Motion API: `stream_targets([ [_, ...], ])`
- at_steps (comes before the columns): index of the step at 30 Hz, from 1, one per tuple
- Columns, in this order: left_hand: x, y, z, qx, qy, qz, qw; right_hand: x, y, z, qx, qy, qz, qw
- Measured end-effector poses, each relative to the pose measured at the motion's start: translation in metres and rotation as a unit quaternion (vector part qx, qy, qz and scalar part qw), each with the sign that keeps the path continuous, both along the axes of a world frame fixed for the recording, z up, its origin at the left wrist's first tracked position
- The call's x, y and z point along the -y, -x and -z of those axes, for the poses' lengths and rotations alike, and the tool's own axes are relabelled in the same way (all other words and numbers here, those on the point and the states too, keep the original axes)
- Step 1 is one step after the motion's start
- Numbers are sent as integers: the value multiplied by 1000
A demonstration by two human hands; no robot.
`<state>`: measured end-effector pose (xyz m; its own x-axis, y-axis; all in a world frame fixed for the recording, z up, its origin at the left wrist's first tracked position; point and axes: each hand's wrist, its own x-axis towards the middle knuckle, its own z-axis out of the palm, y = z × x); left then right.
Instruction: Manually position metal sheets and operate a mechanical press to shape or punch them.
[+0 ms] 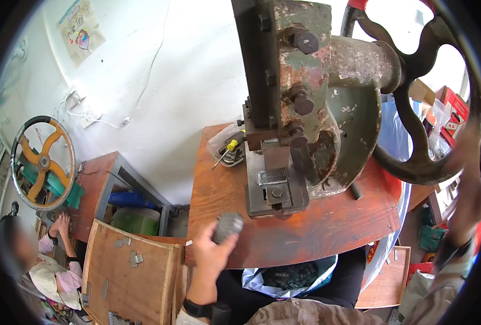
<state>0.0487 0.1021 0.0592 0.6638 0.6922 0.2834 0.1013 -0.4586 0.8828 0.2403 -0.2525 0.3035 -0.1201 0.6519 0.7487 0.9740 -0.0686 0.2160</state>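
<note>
- Fingers (229, 244) of the left hand (210, 254) curl closed around a grey, ridged metal bundle (228, 223).
- That bundle is at the near-left of the press (290, 73), apart from its metal bed (257, 199), which lies beyond the fingers and to their right; the bundle looks roundish, so its long axis cannot be told.
- Right hand (469, 154), blurred, is right of the press by its wheel (422, 172); its grip and contact cannot be told.
- Of the two, the left hand is nearer the press's bed.
- Left of the press, a tub (216, 142) sits on the table (208, 189).
</note>
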Motion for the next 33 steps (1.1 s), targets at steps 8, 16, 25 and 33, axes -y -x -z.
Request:
stream_targets([
  [8,64,-22,20,-21,-223,158,962,-124,77,222,-205,221,44,953],
  [16,64,-14,17,-63,-148,152,975,-132,55,254,-188,201,148,950],
  [25,74,-35,22,-150,-383,106,905,-120,39,264,-411,22,29,911],
  [33,67,21,-10,201,681,238,663,-116,38,259,-412,18,46,910],
])
